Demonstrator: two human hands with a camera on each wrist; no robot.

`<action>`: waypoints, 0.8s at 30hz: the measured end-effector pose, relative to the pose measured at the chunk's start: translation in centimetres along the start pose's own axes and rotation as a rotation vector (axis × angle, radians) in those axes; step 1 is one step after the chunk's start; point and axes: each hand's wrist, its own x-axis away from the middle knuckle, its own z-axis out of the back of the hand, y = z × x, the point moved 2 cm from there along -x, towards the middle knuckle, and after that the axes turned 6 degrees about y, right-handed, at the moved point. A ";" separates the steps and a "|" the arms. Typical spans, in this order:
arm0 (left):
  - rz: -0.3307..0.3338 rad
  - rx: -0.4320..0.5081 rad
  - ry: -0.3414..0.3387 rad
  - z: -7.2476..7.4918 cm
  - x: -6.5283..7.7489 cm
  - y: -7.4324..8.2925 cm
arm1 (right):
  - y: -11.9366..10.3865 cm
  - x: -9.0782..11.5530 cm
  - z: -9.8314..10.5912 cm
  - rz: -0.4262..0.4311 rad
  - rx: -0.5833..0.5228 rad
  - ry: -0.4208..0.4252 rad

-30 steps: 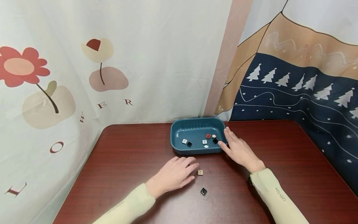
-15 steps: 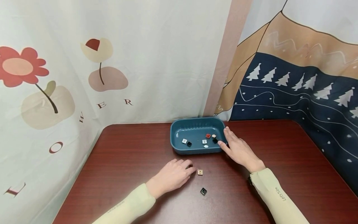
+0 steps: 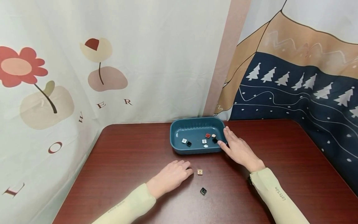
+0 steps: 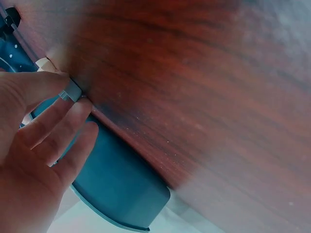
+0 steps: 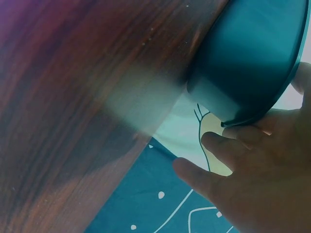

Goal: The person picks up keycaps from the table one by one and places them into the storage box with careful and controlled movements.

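Observation:
In the left wrist view my left hand [image 4: 36, 131] pinches a small grey keycap [image 4: 72, 91] between thumb and index finger; in the head view that keycap is hidden under the left hand [image 3: 171, 175]. Just right of those fingers a beige keycap [image 3: 199, 172] lies on the table, with a black keycap [image 3: 203, 191] nearer the front. The blue-green plastic basin [image 3: 176, 149] stands at the back, holding several white, black and red keycaps [image 3: 208, 136]. My right hand [image 3: 241, 151] rests at the basin's right end, fingers straight along the wall and thumb at the rim.
The dark red wooden table [image 3: 123, 152] ends at a white curtain [image 3: 156, 62] printed with flowers and letters. On the right hangs a navy curtain panel [image 3: 296, 102] with white trees.
My left hand has drawn slightly left, away from the beige keycap, and its fingers have closed in. My right hand and the basin have stayed in place.

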 end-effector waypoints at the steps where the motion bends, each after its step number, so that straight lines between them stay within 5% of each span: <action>1: 0.000 0.000 -0.002 0.0 0.1 0.0 | 0.0 0.0 0.0 -0.001 0.000 -0.001; 10: -0.018 -0.003 0.004 0.4 0.2 0.1 | 0.1 0.0 0.0 -0.008 0.000 -0.008; 24: -0.010 0.061 0.127 2.5 -0.4 0.0 | 0.1 0.0 0.0 0.002 -0.001 0.000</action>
